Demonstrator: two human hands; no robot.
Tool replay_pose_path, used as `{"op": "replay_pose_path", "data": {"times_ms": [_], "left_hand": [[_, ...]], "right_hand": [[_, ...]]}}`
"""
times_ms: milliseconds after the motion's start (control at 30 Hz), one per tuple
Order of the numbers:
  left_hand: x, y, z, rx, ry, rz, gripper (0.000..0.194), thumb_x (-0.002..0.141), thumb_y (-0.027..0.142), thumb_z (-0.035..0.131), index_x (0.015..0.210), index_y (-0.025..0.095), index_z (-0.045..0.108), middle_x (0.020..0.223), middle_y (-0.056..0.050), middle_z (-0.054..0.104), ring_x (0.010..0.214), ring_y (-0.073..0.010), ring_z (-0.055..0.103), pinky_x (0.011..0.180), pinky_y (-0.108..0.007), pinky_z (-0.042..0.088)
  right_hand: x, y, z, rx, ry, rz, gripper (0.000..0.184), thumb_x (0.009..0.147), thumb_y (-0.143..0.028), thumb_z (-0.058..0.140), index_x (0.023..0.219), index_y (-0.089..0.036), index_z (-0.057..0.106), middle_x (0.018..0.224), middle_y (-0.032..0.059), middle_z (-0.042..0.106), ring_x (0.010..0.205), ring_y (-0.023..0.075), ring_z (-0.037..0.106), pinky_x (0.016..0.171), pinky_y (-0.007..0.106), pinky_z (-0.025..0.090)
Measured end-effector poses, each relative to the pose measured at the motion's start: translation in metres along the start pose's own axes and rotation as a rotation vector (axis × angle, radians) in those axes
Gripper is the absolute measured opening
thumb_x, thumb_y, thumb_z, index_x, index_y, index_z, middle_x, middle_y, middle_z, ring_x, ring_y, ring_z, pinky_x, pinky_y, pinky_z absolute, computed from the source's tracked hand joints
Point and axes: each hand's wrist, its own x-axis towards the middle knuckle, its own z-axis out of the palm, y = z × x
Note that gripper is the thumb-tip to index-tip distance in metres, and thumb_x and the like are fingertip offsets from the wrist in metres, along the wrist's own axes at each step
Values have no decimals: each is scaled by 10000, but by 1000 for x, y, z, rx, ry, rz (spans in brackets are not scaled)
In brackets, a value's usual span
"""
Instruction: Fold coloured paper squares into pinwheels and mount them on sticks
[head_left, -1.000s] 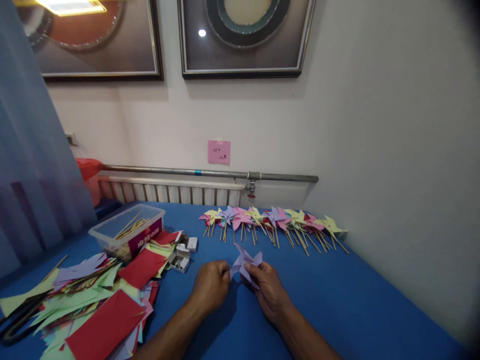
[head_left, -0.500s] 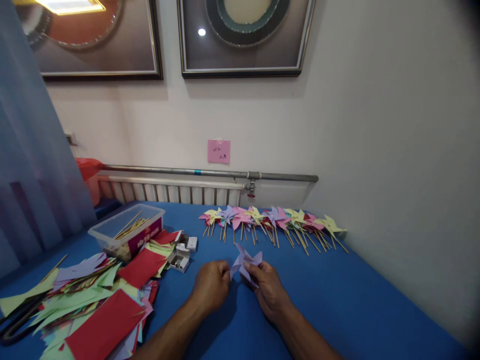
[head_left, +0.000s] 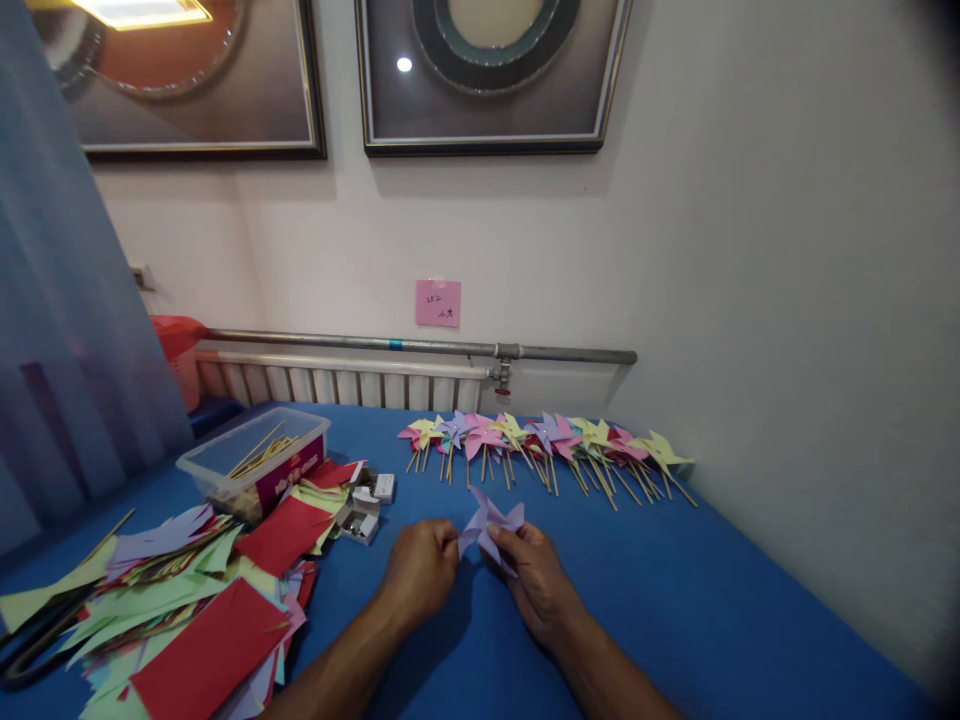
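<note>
Between my hands is a light purple paper pinwheel, its blades folded in toward the middle. My right hand is closed on it, thumb pressed near its centre. My left hand is closed in a fist, with thumb and forefinger at the tip of the left blade and seeming to pinch it. Whatever else lies inside the left fist is hidden. Farther back, a row of finished pinwheels on thin sticks lies across the table, in yellow, pink, purple and red.
Left of my hands, small open boxes hold metal pins. Beside them are piled coloured paper sheets, dark-handled scissors and a clear plastic tub with sticks. The blue tabletop meets the wall at right.
Both hands stay almost where they were. The left blade of the pinwheel shifts very slightly left together with my left fingers.
</note>
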Motion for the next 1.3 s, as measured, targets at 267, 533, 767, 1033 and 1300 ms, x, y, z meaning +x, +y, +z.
{"op": "replay_pose_path", "data": {"times_ms": [267, 533, 767, 1033, 1300], "left_hand": [[2, -4, 1, 1, -7, -11, 260, 889, 104, 527, 690, 164, 684, 619, 15, 590, 647, -131, 531, 617, -261, 267], [1, -3, 1, -7, -3, 10, 262, 878, 92, 521, 670, 166, 662, 612, 20, 581, 639, -127, 531, 606, -260, 263], [2, -4, 1, 12, 12, -2, 246, 882, 90, 536, 674, 164, 645, 610, 28, 542, 634, -119, 504, 608, -252, 254], [1, -1, 0, 2, -4, 0, 246, 890, 102, 545, 675, 162, 649, 607, 31, 552, 627, -115, 513, 598, -243, 255], [2, -3, 1, -11, -2, 21, 268, 878, 79, 530, 633, 166, 595, 582, 38, 500, 614, -111, 492, 589, -252, 239]], "right_hand": [[0, 0, -1, 5, -9, 8, 354, 542, -347, 986, 769, -174, 776, 748, 18, 778, 659, 147, 634, 697, 274, 494], [0, 0, -1, -15, -1, 14, 351, 544, -346, 988, 759, -182, 763, 747, 19, 780, 665, 163, 653, 694, 287, 510], [0, 1, -2, -14, -9, 13, 323, 575, -339, 967, 778, -185, 769, 761, 19, 780, 684, 169, 657, 693, 285, 492], [1, 0, -2, -7, -14, 6, 382, 526, -367, 1007, 762, -180, 772, 764, 24, 779, 721, 172, 668, 754, 295, 515], [3, 2, -4, 19, 5, 20, 387, 504, -349, 1020, 745, -181, 767, 727, 6, 765, 658, 140, 627, 715, 279, 511]]}}
